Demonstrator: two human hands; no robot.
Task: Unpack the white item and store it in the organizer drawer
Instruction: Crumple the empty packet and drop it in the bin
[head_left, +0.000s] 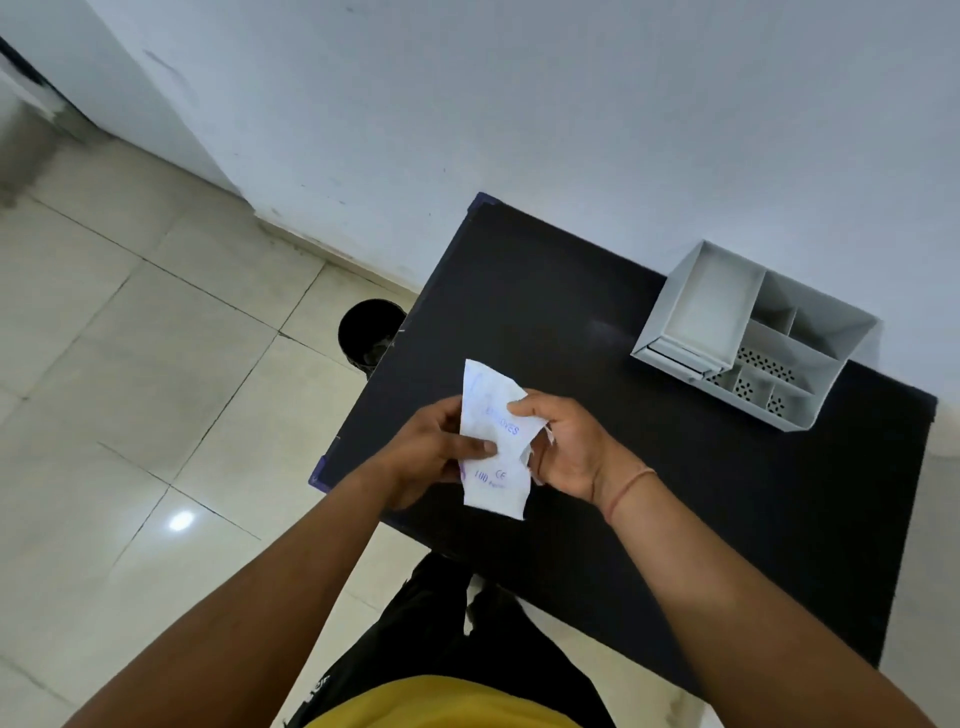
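Note:
A white paper packet (493, 441) with blue print is held above the near left part of a black table (597, 338). My left hand (431, 452) grips its left side, thumb lying across the front. My right hand (566, 447) pinches its upper right edge, where the paper looks torn and crumpled. What is inside the packet is hidden. A white desk organizer (753, 338) stands at the table's far right by the wall, with a shallow drawer at its left front corner and several open compartments.
A black round bin (366, 330) stands on the tiled floor just off the table's left edge. A white wall runs behind the table. My legs and yellow shirt are below the table's near edge.

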